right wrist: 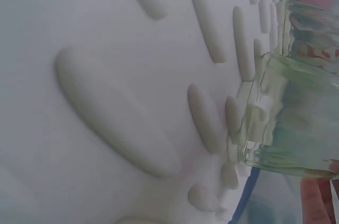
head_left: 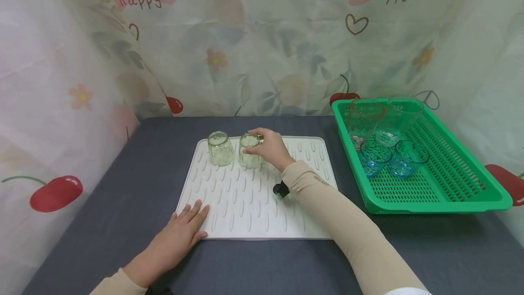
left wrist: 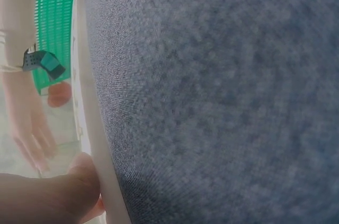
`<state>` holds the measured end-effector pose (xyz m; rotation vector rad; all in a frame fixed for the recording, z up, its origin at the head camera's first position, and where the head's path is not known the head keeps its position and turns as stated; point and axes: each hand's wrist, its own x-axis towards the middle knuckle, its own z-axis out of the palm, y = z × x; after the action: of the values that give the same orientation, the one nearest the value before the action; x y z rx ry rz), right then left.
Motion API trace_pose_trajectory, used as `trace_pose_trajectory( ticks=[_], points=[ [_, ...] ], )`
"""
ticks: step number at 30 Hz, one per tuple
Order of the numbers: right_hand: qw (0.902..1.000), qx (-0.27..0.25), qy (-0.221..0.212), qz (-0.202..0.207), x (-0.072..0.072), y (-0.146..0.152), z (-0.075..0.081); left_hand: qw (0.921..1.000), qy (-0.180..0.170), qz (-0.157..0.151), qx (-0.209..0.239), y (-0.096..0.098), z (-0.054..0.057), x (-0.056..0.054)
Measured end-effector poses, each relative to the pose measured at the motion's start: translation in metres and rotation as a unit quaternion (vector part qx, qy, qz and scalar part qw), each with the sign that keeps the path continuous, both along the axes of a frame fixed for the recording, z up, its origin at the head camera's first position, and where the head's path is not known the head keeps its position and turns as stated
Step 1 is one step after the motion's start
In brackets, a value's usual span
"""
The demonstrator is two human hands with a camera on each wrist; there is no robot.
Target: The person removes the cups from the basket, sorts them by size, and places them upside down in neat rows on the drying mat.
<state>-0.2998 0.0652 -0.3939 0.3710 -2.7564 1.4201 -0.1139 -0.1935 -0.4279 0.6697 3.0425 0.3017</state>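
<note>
Near the back edge of a white drying mat [head_left: 254, 208], my right hand [head_left: 270, 149] grips a pale green drinking glass [head_left: 249, 159] between thumb and fingers. The glass is upside down, and in the right wrist view its rim meets the ridged mat. Just to its left stands a second pale green glass [head_left: 221, 153], also inverted, with no hand on it. My left hand [head_left: 175, 240] rests flat with extended fingers on the mat's front left corner. In the left wrist view its thumb [left wrist: 79, 181] lies along the mat's edge.
A green plastic basket [head_left: 450, 206] stands at the right of the dark-covered table [head_left: 135, 185]. It holds two tall clear glasses [head_left: 390, 124], one red-rimmed, and two blue glasses [head_left: 405, 160]. A printed curtain [head_left: 262, 49] hangs behind and at both sides.
</note>
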Motion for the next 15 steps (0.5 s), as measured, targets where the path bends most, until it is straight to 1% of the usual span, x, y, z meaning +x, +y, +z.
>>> trace_pose_trajectory(
  ticks=[5,15],
  points=[
    [0.9997,-0.018,-0.013,0.002,-0.0019,0.0006,-0.0010,1.0000,0.000,0.000,0.001,-0.0006,-0.0006,0.0001],
    [0.9991,-0.030,-0.029,0.007,-0.0048,0.0012,-0.0044,1.0000,-0.002,0.000,-0.008,-0.0005,-0.0004,-0.0002]
  ],
)
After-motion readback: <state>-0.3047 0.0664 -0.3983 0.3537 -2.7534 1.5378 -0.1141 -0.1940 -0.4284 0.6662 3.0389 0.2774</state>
